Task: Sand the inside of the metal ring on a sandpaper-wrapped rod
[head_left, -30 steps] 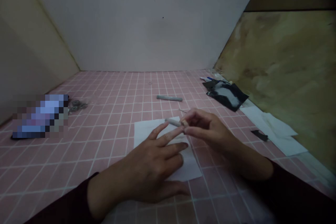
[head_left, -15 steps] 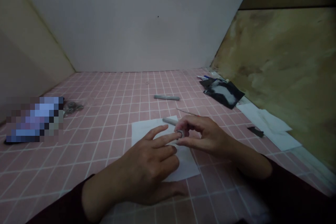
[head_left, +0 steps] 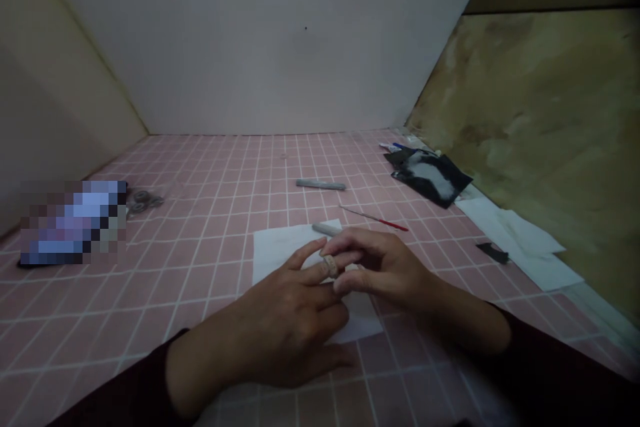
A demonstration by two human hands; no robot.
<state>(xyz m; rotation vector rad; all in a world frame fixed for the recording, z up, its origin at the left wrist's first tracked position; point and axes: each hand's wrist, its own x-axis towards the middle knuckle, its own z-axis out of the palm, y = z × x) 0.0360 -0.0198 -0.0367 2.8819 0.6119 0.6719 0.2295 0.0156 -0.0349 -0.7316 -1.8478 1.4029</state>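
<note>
My left hand (head_left: 285, 320) lies palm down on a white paper sheet (head_left: 283, 250), its fingers spread. A textured beige band (head_left: 330, 266) circles one left finger, though I cannot tell its material. My right hand (head_left: 385, 270) is pinched around that band, with fingertips and thumb on either side of it. Just beyond my fingertips, a short grey stick (head_left: 327, 229) lies on the paper, apart from both hands. Another grey stick (head_left: 321, 185) rests on the pink tiles farther out.
A thin red-and-silver tool (head_left: 375, 219) lies on the tiles. On the right are a black-and-white packet (head_left: 431, 177), loose white sheets (head_left: 530, 250) and a small black piece (head_left: 493, 253). Dark round items (head_left: 143, 201) sit left beside a pixelated object (head_left: 73, 221). Walls border the tiled surface.
The band on my left finger now looks beige and larger, where a dark ring showed at the fingertip before. My right hand has shifted along that finger, and the red part of the thin tool now shows.
</note>
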